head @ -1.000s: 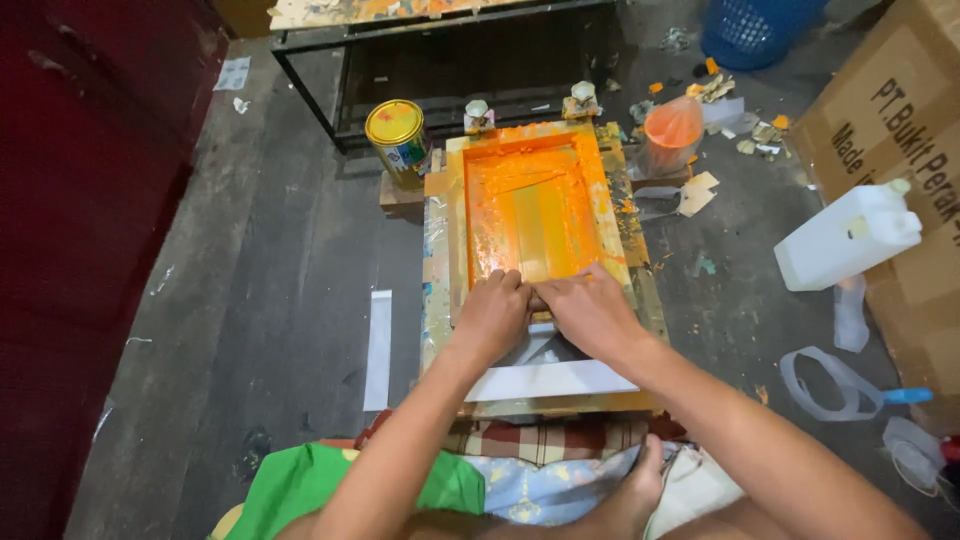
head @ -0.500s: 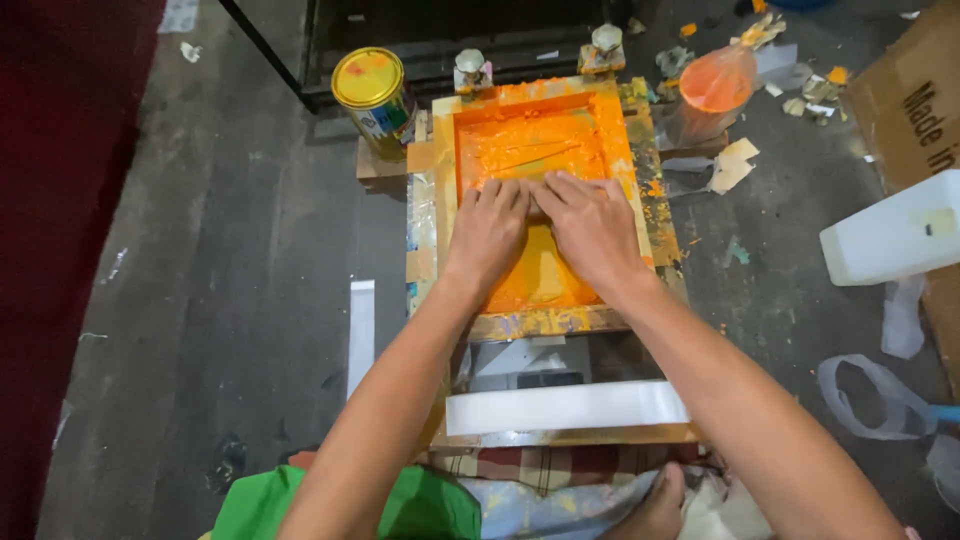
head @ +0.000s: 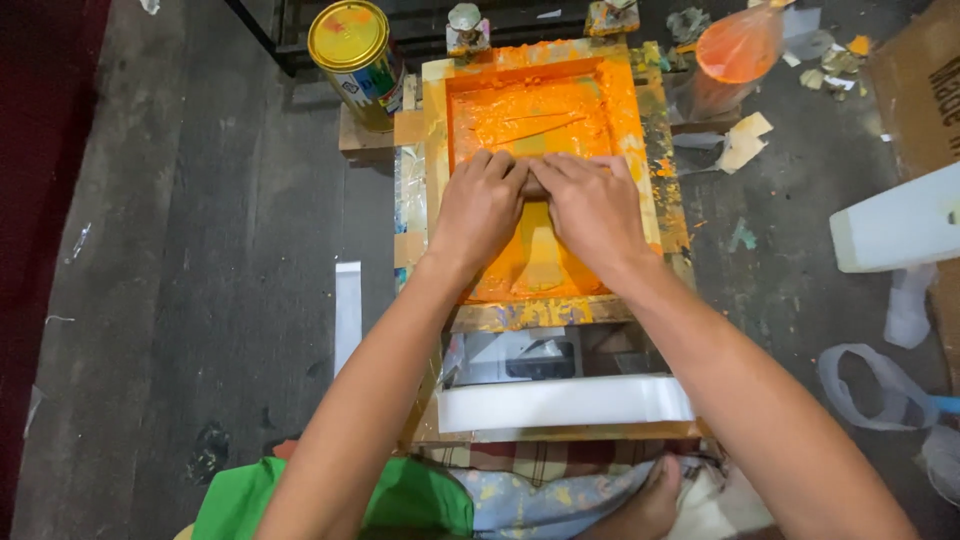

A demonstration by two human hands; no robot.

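A wooden screen-printing frame (head: pixel 545 312) lies flat on a low stand, its mesh covered in orange ink (head: pixel 520 115). My left hand (head: pixel 480 205) and my right hand (head: pixel 595 205) sit side by side across the middle of the mesh, fingers curled over a squeegee (head: pixel 537 186). Only a small brown part of it shows between the hands. Behind the hands, towards me, the mesh shows a smoother, thinner orange film. Thick ink lies ahead of them at the far end.
A yellow-lidded paint can (head: pixel 358 60) stands at the frame's far left corner, an orange-filled plastic bag (head: pixel 735 45) at the far right. A white jerrycan (head: pixel 895 225) and a cardboard box (head: pixel 920 80) lie to the right. A white strip (head: pixel 565 400) crosses the stand near me.
Both hands have slid with the squeegee from the near edge of the frame to the middle of the mesh, away from me. The view has closed in on the frame.
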